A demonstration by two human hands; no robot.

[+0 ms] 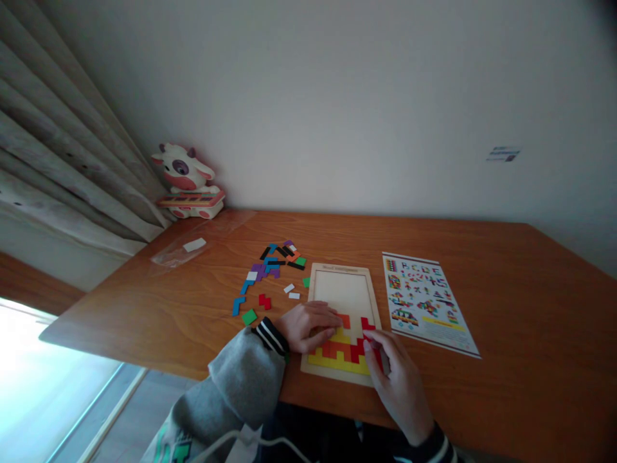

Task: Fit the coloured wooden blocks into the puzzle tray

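Note:
A pale wooden puzzle board (337,379) lies in front of me, with yellow, orange and red block-shaped pieces in its lower half. My left hand (311,326) rests flat over the board's left side, fingers stretched out across the orange piece (344,320) and the yellow pieces (343,335). At the board's right edge, my right hand (398,376) has its thumb and forefinger closed together on a red puzzle piece (367,325). Part of that piece and the board's lower right corner are hidden by the hand. The upper half of the board shows plain wood.
Loose coloured pieces (265,269) lie scattered left of the board, with a red one (265,301) and a green one (249,317) nearer me. A printed pattern sheet (424,299) lies at right. Clear plastic wrap (176,252) and a toy cow keyboard (190,186) sit at back left.

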